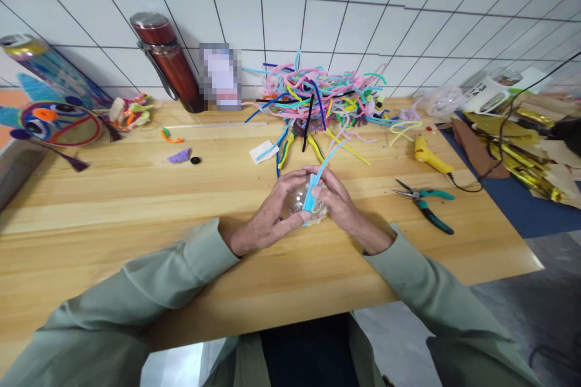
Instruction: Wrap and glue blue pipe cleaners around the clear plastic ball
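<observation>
Between my hands, just above or on the wooden table, sits a clear rounded plastic piece [297, 201]. A flat strip of light blue pipe cleaners [310, 195] lies across its top, one loose end sticking up to the right. My left hand [279, 205] curves round the clear piece from the left, its thumb pressing the strip's lower end. My right hand [338, 199] closes round the other side, thumb on the strip near its middle. Yellow-and-green handled pliers [287, 150] lie just beyond, partly under a pile of pipe cleaners [318, 97].
Needle-nose pliers [429, 202] and a yellow glue gun [431, 157] with a black cord lie to the right. Gold foil [521, 163] is farther right. A red-brown flask [167, 60] stands at the back; a decorated can craft [59, 121] is left. Purple piece [180, 156] and black disc [195, 160] lie left of centre.
</observation>
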Action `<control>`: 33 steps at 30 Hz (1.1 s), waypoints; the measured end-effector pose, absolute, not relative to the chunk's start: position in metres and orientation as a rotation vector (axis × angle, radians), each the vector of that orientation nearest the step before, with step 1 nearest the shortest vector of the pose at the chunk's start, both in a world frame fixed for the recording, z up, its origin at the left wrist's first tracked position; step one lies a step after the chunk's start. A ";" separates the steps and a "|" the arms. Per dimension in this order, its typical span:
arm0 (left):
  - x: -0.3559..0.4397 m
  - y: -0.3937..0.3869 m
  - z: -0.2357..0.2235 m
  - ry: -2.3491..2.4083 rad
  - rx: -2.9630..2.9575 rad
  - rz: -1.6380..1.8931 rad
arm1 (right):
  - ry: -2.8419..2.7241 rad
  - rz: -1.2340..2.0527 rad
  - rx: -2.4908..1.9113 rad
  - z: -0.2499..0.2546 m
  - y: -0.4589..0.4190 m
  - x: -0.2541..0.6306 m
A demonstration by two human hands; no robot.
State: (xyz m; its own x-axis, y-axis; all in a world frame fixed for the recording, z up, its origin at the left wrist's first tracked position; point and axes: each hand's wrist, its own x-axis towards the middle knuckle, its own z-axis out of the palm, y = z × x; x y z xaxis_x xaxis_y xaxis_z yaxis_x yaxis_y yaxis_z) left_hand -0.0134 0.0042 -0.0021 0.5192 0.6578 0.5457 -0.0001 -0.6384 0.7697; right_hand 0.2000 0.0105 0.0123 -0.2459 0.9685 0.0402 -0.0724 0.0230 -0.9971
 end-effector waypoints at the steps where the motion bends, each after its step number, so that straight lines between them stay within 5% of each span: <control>1: -0.013 0.004 -0.001 0.535 2.011 1.137 | -1.353 1.395 -1.004 0.012 0.011 0.200; 33: -0.010 -0.001 0.010 0.727 1.881 1.132 | -1.581 1.206 -0.957 0.027 -0.002 0.200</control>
